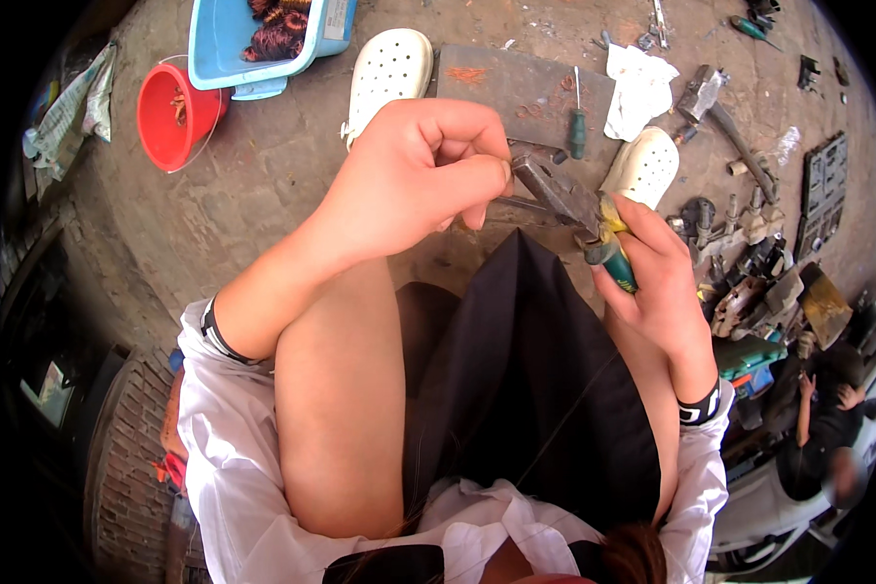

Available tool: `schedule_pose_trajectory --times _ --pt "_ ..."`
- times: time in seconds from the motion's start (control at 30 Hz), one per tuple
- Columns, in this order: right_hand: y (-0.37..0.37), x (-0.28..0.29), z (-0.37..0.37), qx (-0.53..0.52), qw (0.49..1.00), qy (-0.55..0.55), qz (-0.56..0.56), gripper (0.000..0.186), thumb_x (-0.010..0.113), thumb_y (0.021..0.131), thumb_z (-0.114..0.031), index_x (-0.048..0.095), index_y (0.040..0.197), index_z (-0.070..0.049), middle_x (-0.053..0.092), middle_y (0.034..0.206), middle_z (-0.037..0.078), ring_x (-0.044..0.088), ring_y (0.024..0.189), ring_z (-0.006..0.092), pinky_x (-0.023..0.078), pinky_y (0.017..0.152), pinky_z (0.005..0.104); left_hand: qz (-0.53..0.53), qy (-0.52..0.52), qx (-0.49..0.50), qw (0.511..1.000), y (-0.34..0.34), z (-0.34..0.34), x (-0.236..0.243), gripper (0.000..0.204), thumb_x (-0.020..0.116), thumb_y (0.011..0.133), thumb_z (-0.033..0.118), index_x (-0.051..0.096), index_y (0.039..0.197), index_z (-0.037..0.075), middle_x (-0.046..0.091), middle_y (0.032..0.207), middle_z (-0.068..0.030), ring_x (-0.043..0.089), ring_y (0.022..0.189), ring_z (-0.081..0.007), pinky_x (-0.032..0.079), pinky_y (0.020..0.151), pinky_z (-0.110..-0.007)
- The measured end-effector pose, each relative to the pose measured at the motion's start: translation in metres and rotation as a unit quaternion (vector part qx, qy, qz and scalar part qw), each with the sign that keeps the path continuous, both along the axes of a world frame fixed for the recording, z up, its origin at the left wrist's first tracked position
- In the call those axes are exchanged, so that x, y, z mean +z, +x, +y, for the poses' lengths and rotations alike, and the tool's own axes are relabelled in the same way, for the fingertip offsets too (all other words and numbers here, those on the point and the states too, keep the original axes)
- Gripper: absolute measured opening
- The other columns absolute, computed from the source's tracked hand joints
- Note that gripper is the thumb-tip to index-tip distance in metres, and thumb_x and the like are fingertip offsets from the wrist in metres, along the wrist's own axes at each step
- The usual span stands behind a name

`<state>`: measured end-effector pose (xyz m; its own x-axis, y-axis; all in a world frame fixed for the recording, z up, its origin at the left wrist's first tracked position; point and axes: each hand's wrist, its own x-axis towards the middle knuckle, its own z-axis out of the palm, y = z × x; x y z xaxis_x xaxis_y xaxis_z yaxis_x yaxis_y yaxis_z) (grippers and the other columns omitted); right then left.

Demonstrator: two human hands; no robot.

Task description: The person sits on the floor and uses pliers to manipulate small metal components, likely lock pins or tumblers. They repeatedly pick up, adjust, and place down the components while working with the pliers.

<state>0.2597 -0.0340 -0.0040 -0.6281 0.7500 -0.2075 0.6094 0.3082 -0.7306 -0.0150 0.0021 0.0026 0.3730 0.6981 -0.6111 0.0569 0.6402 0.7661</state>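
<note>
Pliers with dark metal jaws and green and yellow handles are gripped in my right hand, pointing up and left. My left hand is closed at the jaw tips, its curled fingers on something too small to make out. A thin dark strip or rod shows behind the jaws, partly hidden. Beyond my hands lies a grey plate with copper-coloured bits and a green-handled screwdriver on it. My white clogs stand either side of the plate.
A red bucket and blue basin with wire coils stand left. A white cloth, hammer, socket case and scattered metal parts lie right. Another person is at lower right, with hands visible.
</note>
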Motion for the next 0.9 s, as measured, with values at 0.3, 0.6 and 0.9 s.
schedule_pose_trajectory --times 0.3,0.6,0.9 --pt "0.006 -0.003 -0.002 -0.024 0.933 -0.315 0.175 0.017 0.068 0.08 -0.011 0.065 0.084 0.004 0.062 0.12 0.02 0.062 0.087 0.0262 0.049 0.082 0.0351 -0.18 -0.091 -0.02 0.979 -0.006 0.0 -0.008 0.006 0.056 0.086 0.002 0.06 0.081 -0.001 0.068 0.075 -0.0076 0.048 0.044 -0.0028 0.036 0.041 -0.017" --pt "0.009 -0.009 -0.008 -0.022 0.95 -0.257 0.176 0.016 0.069 0.08 -0.014 0.061 0.077 0.0 0.058 0.126 0.02 0.059 0.095 0.025 0.047 0.085 0.0364 -0.137 -0.044 -0.015 0.989 0.0 -0.001 -0.01 0.009 0.057 0.088 0.005 0.06 0.082 0.0 0.065 0.065 -0.0056 0.047 0.043 -0.003 0.043 0.047 -0.018" --pt "0.009 -0.009 -0.005 0.004 0.987 -0.143 0.074 0.023 0.076 0.077 -0.011 0.062 0.085 0.005 0.055 0.127 0.024 0.059 0.105 0.0391 0.048 0.09 0.039 -0.132 -0.109 0.015 0.985 0.0 -0.003 -0.008 0.005 0.058 0.087 0.005 0.06 0.084 0.001 0.067 0.072 -0.0105 0.047 0.043 -0.0037 0.035 0.04 -0.019"
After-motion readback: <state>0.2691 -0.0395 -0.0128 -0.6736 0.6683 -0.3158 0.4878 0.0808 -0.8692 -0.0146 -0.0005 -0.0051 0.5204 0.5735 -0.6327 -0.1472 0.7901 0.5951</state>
